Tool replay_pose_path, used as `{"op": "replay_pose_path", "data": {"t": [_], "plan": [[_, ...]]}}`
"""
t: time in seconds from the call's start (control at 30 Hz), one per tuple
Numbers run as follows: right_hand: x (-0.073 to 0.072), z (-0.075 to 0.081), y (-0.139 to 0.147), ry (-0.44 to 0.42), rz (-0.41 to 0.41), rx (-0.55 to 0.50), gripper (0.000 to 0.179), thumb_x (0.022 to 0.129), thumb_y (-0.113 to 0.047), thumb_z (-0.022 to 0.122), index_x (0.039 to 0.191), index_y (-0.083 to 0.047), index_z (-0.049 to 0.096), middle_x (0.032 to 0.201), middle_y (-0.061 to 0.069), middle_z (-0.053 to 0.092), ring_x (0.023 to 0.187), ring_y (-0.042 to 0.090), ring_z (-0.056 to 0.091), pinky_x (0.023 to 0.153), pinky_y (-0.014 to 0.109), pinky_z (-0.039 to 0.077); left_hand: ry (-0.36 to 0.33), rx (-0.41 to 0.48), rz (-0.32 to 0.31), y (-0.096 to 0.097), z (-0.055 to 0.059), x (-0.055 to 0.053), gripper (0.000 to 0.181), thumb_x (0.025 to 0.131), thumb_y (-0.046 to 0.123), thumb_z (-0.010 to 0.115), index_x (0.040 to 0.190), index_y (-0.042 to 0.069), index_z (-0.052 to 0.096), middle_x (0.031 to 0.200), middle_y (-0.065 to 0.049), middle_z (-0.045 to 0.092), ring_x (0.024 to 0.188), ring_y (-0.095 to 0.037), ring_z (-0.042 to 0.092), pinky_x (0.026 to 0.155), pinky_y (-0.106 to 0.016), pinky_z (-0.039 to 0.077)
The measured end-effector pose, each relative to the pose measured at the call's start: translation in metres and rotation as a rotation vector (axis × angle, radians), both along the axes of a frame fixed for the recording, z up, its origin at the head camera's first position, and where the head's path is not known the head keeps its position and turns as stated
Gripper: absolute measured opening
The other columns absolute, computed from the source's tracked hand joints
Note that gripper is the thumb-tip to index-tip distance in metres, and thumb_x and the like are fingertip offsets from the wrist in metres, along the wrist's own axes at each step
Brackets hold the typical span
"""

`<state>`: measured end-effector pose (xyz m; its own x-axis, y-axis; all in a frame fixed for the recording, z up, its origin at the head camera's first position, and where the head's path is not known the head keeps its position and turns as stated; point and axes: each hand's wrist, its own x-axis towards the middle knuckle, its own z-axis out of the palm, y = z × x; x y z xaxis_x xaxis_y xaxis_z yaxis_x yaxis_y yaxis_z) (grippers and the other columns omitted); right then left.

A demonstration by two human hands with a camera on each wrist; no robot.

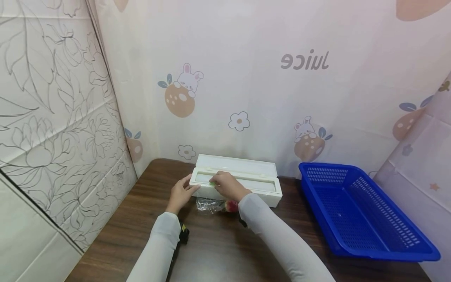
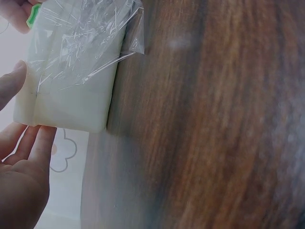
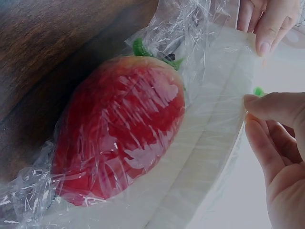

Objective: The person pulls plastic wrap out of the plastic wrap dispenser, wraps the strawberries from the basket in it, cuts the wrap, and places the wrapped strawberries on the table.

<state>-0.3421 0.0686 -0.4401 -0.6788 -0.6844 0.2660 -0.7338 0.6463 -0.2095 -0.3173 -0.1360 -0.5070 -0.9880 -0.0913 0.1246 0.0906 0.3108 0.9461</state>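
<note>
A long white cling film dispenser (image 1: 271, 199) stands on the table with its lid (image 1: 236, 162) raised at the back. My left hand (image 1: 181, 194) grips its left end, thumb on the top edge and fingers against the end face. My right hand (image 1: 228, 185) pinches a small green slider (image 1: 211, 183) on the top front edge, left of the middle. Clear cling film (image 2: 95, 43) hangs over the front. Against the front lies a red fruit (image 3: 121, 129) with green leaves, covered by film; in the head view my right forearm partly hides it.
A blue plastic basket (image 1: 332, 231) stands on the right of the brown wooden table (image 1: 119, 231). A patterned curtain (image 1: 239, 78) hangs right behind the dispenser. A dark object with a yellow mark (image 1: 184, 231) shows beside my left sleeve.
</note>
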Motion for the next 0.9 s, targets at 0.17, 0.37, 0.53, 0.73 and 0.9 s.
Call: {"op": "replay_pose_path", "data": {"t": [0.17, 0.37, 0.53, 0.73, 0.9], "plan": [[0.001, 0.001, 0.0, -0.008, -0.016, 0.023, 0.025, 0.083, -0.002, 0.064, 0.106, -0.008, 0.07, 0.098, 0.005, 0.068, 0.091, 0.012, 0.059, 0.082, 0.027, 0.054, 0.005, -0.01, 0.0, 0.001, 0.0, 0.0, 0.068, 0.081, 0.034, 0.072, 0.137, 0.009, 0.044, 0.141, -0.017, 0.04, 0.116, -0.027, 0.05, 0.093, -0.034, 0.049], [0.001, 0.004, -0.003, -0.017, -0.021, 0.011, 0.019, 0.087, -0.009, 0.063, 0.104, -0.009, 0.071, 0.095, 0.004, 0.068, 0.087, 0.012, 0.059, 0.079, 0.026, 0.054, 0.01, -0.014, -0.005, 0.0, 0.0, -0.001, 0.068, 0.081, 0.034, 0.072, 0.137, 0.009, 0.044, 0.141, -0.017, 0.04, 0.117, -0.027, 0.05, 0.093, -0.034, 0.048], [0.0, 0.006, -0.009, 0.004, -0.02, -0.002, 0.017, 0.089, -0.009, 0.06, 0.102, -0.009, 0.072, 0.094, 0.005, 0.07, 0.089, 0.014, 0.061, 0.083, 0.029, 0.054, 0.018, -0.015, -0.005, 0.0, -0.001, -0.001, 0.067, 0.08, 0.034, 0.072, 0.137, 0.009, 0.045, 0.14, -0.017, 0.041, 0.117, -0.026, 0.05, 0.093, -0.032, 0.048], [-0.004, 0.004, -0.016, 0.031, -0.021, -0.007, 0.017, 0.09, -0.008, 0.06, 0.101, -0.009, 0.072, 0.095, 0.005, 0.071, 0.089, 0.014, 0.061, 0.082, 0.028, 0.054, 0.016, -0.019, -0.006, -0.001, 0.0, -0.002, 0.067, 0.081, 0.034, 0.071, 0.137, 0.01, 0.044, 0.14, -0.016, 0.041, 0.118, -0.024, 0.049, 0.093, -0.032, 0.048], [-0.005, 0.002, -0.018, 0.032, -0.028, 0.004, 0.018, 0.09, -0.008, 0.059, 0.101, -0.01, 0.072, 0.095, 0.004, 0.07, 0.089, 0.013, 0.061, 0.082, 0.027, 0.054, 0.01, -0.017, -0.006, 0.0, -0.001, -0.003, 0.067, 0.081, 0.033, 0.071, 0.138, 0.01, 0.044, 0.14, -0.016, 0.04, 0.117, -0.024, 0.05, 0.092, -0.031, 0.049]]}}
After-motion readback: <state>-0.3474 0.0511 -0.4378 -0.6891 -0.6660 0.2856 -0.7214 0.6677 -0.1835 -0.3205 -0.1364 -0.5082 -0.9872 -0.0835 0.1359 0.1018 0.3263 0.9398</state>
